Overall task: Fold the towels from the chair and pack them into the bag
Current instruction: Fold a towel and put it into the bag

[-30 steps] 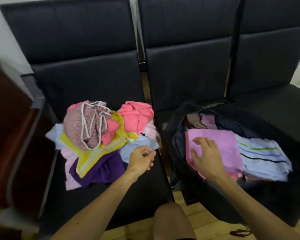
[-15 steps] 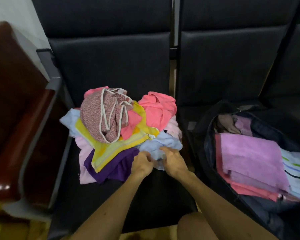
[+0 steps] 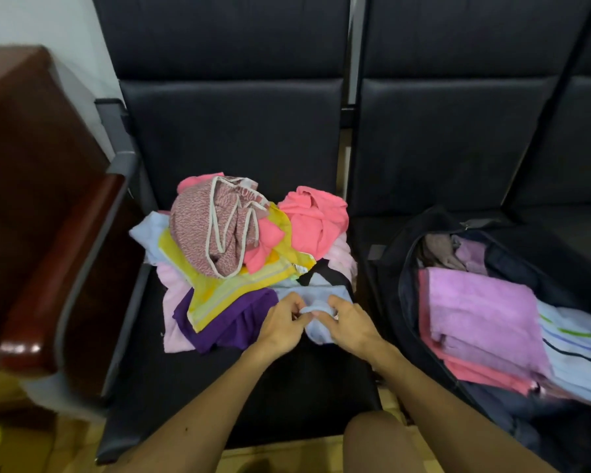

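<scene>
On the black padded chair seat [image 3: 297,387], at the near edge of the crumpled heap of coloured towels [image 3: 246,240], the left hand [image 3: 280,327] and right hand [image 3: 350,324] each have their grip pinched on a bunched pale blue terry towel [image 3: 318,331] (fingertips nearly meeting). Folded towels [image 3: 481,312], lilac uppermost, lie in the open dark fabric bag [image 3: 394,268] alongside.

I count two hands: left hand [image 3: 282,327], right hand [image 3: 350,324]. Black chairs [image 3: 226,138]: three. Bag [image 3: 389,268]: one. Folded towels [image 3: 481,312] visible inside: three. Loose towel pile [image 3: 253,240]: one, pieces uncountable.
</scene>
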